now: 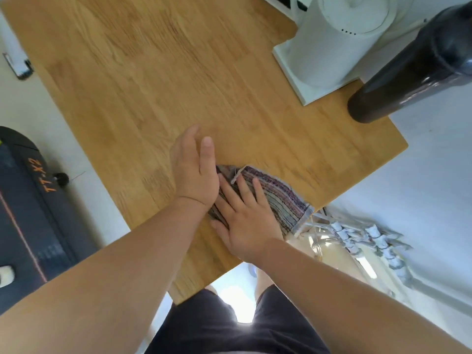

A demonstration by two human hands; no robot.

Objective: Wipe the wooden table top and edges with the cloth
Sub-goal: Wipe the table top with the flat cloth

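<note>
Two hands on one cloth [277, 198], wiping step in hand, judged from the pose. The cloth, striped and bunched into a rough fold, lies on the wooden counter [153, 85] at its near right edge, with one corner hanging just over the rim. The left hand [194, 169] is open with fingers straight and thumb out, and its heel sits over the left end of the cloth. The right hand [245, 218] is open too, flat with fingers spread, pressing the cloth onto the wood; neither hand grips or pinches it. My read is that the top is being wiped near the front edge, and most of the surface toward the far side looks yet to be covered, though nothing shows which parts are already clean. The next move likely calls for steady downward pressure and a long sweep away from the body, then wrapping the cloth over the rim for the edges. The far right corner will need care: one white jug [339, 39] stands on one white tray [304, 98], with one dark bottle [408, 72] just beside it, so wipe around them or lift them. Count: one counter, one cloth, two hands, one jug, one tray, one bottle. Off the counter, one dark treadmill [30, 200] lies on the floor at left. The frame is slightly blurred.
</note>
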